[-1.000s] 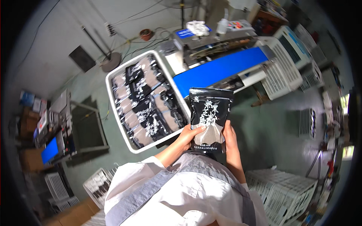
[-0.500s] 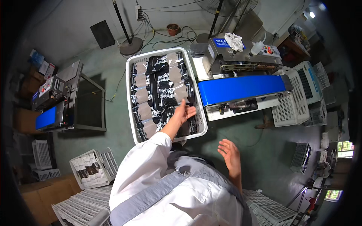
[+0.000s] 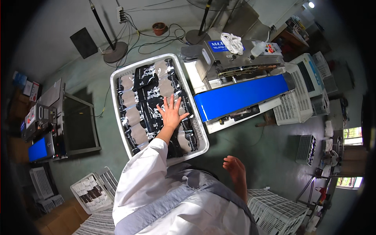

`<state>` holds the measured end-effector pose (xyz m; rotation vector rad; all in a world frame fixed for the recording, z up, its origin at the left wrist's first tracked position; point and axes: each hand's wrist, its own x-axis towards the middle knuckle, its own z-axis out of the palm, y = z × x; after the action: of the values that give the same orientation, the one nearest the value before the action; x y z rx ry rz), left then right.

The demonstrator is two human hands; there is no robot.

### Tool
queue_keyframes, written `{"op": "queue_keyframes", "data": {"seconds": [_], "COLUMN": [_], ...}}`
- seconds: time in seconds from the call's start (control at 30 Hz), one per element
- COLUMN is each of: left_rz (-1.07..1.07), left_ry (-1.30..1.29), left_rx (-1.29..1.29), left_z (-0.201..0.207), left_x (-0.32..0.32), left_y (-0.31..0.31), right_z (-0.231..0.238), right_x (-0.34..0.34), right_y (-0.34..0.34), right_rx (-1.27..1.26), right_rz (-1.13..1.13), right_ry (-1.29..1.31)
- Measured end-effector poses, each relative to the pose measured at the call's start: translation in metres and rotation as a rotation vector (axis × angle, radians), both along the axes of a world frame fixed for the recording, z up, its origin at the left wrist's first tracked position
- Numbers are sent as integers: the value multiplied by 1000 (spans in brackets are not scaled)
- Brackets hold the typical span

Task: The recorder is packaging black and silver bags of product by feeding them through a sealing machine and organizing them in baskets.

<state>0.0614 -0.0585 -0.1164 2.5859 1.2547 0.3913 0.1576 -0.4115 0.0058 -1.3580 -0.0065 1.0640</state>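
My left hand [image 3: 171, 116] lies palm down with its fingers spread over flat pouches [image 3: 145, 100] in black and grey-beige with white print. They lie in rows and fill a white plastic crate [image 3: 122, 138] in front of me. It holds nothing and seems to press on the pouches near the crate's middle. To the right of the crate, low beside my body, hangs my right hand [image 3: 235, 166]. Its fingers are curled in, and nothing shows in them.
Right of the crate stands a metal machine [image 3: 250, 58] with a blue conveyor belt [image 3: 243, 97]. A similar machine [image 3: 41, 121] is at the far left. Stacked white crates [image 3: 274, 207] stand at lower right. Cables [image 3: 168, 39] and a flower pot [image 3: 159, 28] lie near the wall.
My left hand has moved left over the pouches and turned palm down with spread fingers. My right hand has curled its fingers and dropped slightly. The view has shifted.
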Motion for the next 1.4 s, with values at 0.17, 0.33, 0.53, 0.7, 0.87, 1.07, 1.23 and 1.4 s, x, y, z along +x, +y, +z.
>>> {"op": "queue_keyframes", "data": {"seconds": [0.17, 0.33, 0.53, 0.7, 0.87, 1.07, 1.23, 1.4], "left_rz": [-2, -9, 165, 190, 166, 254, 85, -271], "left_ry": [33, -75, -104, -89, -112, -535, -542, -593], "left_rx": [39, -118, -30, 51, 18, -488, 220, -26], "left_z": [-1, 1, -21, -32, -34, -27, 30, 64], "left_x": [4, 0, 30, 36, 38, 10, 10, 94], "left_y": [8, 10, 50, 56, 53, 75, -26, -199], "right_z": [0, -5, -4, 5, 0, -24, -31, -40], "right_x": [-7, -9, -10, -4, 0, 22, 55, 103], "right_y": [11, 13, 9, 20, 14, -35, -94, -172], "right_rx": [30, -25, -38, -30, -123, -21, -69, -53], "right_rz": [-137, -179, -207, -213, -67, -83, -123, -241], "right_ry": [40, 45, 48, -6, -20, -22, -12, -44]}}
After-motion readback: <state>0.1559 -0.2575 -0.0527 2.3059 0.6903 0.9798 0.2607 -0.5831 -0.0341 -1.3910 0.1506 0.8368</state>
